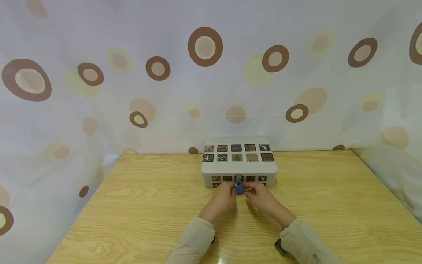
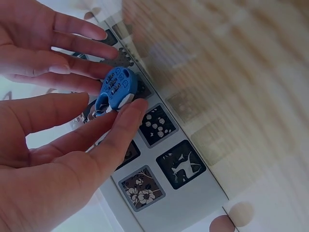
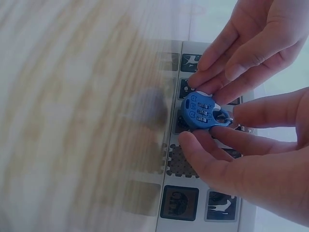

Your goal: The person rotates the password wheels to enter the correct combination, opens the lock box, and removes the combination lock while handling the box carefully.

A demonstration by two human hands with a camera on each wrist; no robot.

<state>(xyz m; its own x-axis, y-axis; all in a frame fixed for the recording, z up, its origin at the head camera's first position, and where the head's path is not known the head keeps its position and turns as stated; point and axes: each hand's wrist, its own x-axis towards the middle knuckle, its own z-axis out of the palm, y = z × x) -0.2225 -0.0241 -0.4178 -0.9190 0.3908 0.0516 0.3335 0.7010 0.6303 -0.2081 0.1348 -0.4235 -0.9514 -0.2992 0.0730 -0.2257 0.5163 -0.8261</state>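
A blue combination padlock (image 1: 239, 187) with number dials and a white side tab hangs at the front clasp of a white lidded box (image 1: 239, 169). My left hand (image 1: 223, 196) pinches the padlock from the left, its thumb at the white tab in the left wrist view. From the other side my right hand (image 1: 262, 198) reaches in with fingers spread. In the right wrist view its index fingertip is right by the shackle (image 3: 222, 116), and another finger touches the padlock's lower edge; the thumb stands a little apart from it.
The box carries rows of small square pictures and stands at the back of a wooden table (image 1: 148, 205). Behind it hangs a white curtain (image 1: 237, 91) with brown circles, which also runs along both sides. Each wrist wears a dark strap below its sleeve.
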